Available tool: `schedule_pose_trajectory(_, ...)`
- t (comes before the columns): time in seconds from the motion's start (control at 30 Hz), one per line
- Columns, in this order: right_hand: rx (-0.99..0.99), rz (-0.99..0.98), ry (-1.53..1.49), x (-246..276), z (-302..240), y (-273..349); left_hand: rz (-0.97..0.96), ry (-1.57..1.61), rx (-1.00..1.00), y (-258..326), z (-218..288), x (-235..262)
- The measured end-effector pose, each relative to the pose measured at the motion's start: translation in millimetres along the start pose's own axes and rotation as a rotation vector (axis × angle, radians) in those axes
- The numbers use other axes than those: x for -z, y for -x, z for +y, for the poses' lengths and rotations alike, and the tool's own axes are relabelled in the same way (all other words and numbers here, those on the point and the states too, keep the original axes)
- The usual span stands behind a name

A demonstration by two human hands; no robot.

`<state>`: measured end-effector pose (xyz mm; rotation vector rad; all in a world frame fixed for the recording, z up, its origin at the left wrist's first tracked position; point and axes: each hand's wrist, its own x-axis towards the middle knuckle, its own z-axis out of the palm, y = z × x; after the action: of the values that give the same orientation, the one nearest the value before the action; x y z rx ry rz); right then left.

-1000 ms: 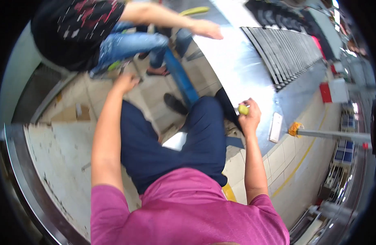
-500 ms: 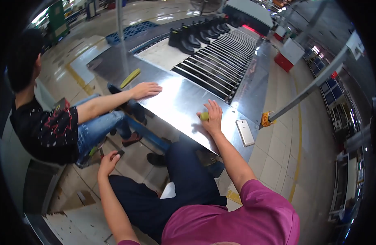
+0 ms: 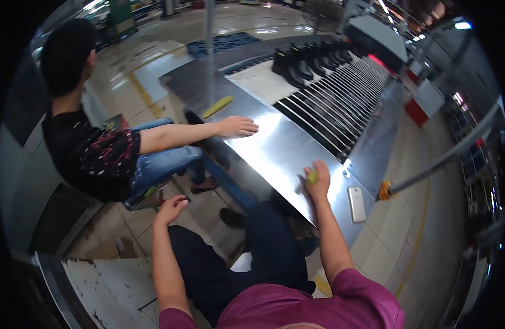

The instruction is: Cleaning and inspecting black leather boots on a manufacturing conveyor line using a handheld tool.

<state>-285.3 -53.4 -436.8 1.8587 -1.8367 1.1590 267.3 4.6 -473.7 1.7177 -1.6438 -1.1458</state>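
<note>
Object in yellow-green sits against right-hand fingers, on the thumb side

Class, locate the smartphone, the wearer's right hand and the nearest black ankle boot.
Smartphone (image 3: 356,205): head view, middle of its upward face.
Right hand (image 3: 320,185): head view, middle of the hand.
Black ankle boot (image 3: 284,64): head view, on its shaft.
</note>
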Motion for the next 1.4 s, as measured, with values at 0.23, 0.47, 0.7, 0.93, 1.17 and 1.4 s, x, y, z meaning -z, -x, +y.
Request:
schedule_pose_trajectory(0.23,-0.679,-0.037,-0.982,10,11,-2,0.103,0.123,0.033,21,-19,8)
schedule_pose_trajectory(0.47,-0.791,0.078,-1.427,18,35,-2,0.105,0.108,0.061,23,-20,5)
schedule_pose_trajectory(0.7,-0.763,0.064,-1.319,17,37,4,0.101,0.104,0.055,18,-21,1)
schedule_pose_trajectory(0.93,-0.78,0.058,-1.26,19,21,4,0.074,0.081,0.049,24,-19,3)
schedule_pose_trajectory(1.17,-0.772,0.122,-1.232,16,24,3,0.086,0.068,0.052,19,-19,-4)
schedule_pose_trajectory(1.4,-0.832,-0.03,-1.071,20,22,0,-0.21,-0.283,0.068,1,2,-27)
